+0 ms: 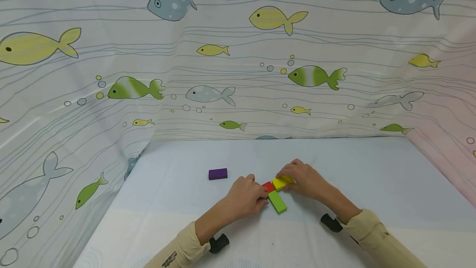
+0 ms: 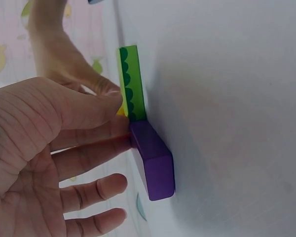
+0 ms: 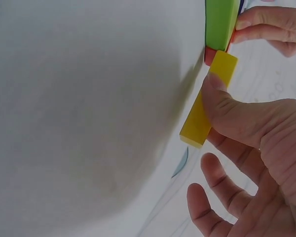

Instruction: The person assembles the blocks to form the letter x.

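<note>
My right hand (image 1: 303, 179) pinches a yellow block (image 3: 200, 111) between thumb and fingers. One end of it meets a red block (image 1: 267, 187). My left hand (image 1: 243, 197) is at the red block, its fingertips on it; the hand covers part of it. A green block (image 1: 277, 202) with a scalloped dark green edge lies against the red one, pointing toward me. In the left wrist view a purple block (image 2: 159, 170) adjoins the green block's end, beside my left fingers; the left hand mostly hides this spot in the head view.
A purple block (image 1: 217, 173) lies apart on the pale tabletop (image 1: 178, 210), left of the hands. Behind the table hangs a fish-patterned curtain (image 1: 238, 69), which continues along the left and right sides. Dark wrist devices (image 1: 219, 243) sit below both hands.
</note>
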Demonstrator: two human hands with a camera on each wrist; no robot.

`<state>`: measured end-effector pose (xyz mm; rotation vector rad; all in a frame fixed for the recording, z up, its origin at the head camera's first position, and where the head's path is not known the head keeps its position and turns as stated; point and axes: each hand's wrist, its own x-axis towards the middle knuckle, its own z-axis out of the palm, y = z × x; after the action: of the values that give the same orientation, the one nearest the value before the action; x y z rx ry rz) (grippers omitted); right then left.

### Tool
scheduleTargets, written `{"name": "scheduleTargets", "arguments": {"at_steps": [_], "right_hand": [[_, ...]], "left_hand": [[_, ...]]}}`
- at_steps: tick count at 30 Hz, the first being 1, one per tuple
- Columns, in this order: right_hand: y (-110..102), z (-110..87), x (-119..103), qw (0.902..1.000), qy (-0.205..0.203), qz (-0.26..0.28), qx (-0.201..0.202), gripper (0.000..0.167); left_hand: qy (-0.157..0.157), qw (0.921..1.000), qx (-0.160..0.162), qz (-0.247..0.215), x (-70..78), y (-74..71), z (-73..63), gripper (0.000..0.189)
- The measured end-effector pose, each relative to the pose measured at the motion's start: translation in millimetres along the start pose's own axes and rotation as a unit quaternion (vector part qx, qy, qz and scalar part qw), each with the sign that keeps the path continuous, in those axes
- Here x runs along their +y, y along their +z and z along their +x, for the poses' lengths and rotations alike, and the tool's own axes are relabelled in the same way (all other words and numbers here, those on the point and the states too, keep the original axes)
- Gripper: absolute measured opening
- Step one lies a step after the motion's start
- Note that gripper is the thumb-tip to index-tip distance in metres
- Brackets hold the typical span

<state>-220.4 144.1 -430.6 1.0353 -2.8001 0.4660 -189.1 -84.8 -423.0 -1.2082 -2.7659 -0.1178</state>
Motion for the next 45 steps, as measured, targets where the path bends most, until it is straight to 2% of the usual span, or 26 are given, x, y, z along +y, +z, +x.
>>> {"name": "scheduleTargets", "arguments": {"at_steps": [7, 25, 45], "right_hand": [[3.9, 0.8, 2.8, 0.9999, -0.011, -0.005, 0.002, 0.033], [9.5, 3.0, 1.4, 0.9996, -0.012, -0.027, -0.001, 0.033], [14.9, 3.5, 1.8, 0.9982, -0.021, -0.052, 0.022, 0.034]], "left_hand": [[0.004, 1.0, 0.006, -0.002, -0.1, -0.1, -0.1, 0.01], [-0.003, 0.9999, -0.011, 0.011, 2.4, -3.0, -0.6, 0.009], [-0.001, 0.9997, -0.011, 0.022, 2.9, -2.7, -0.1, 0.009]]}}
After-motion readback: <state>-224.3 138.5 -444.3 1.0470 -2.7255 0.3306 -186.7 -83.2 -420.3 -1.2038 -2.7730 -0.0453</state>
